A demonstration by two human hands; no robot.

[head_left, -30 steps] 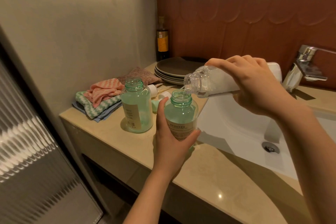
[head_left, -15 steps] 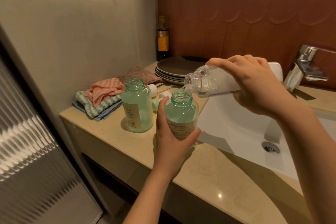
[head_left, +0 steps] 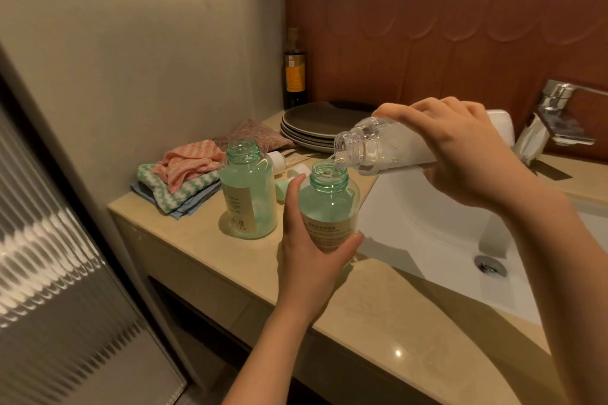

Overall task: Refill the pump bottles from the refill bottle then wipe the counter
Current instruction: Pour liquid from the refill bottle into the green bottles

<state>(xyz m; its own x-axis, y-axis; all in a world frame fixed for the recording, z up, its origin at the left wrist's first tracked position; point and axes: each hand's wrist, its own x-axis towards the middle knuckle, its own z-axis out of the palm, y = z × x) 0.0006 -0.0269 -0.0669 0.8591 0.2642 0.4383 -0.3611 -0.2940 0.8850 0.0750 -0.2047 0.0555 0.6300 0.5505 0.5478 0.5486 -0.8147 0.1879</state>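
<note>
Currently mid-pour | left hand point(head_left: 309, 260) grips near pump bottle point(head_left: 329, 204) at counter point(head_left: 378, 322) edge beside sink point(head_left: 427, 240) | right hand point(head_left: 460, 154) grips tilted refill bottle point(head_left: 371, 148), mouth just above its neck | second pump bottle point(head_left: 245, 194) open, part full | wiping not begun | versus earlier: pose nearly unchanged

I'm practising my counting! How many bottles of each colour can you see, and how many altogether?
Green bottles: 2
Clear bottle: 1
Dark bottle: 1
Total: 4
</note>
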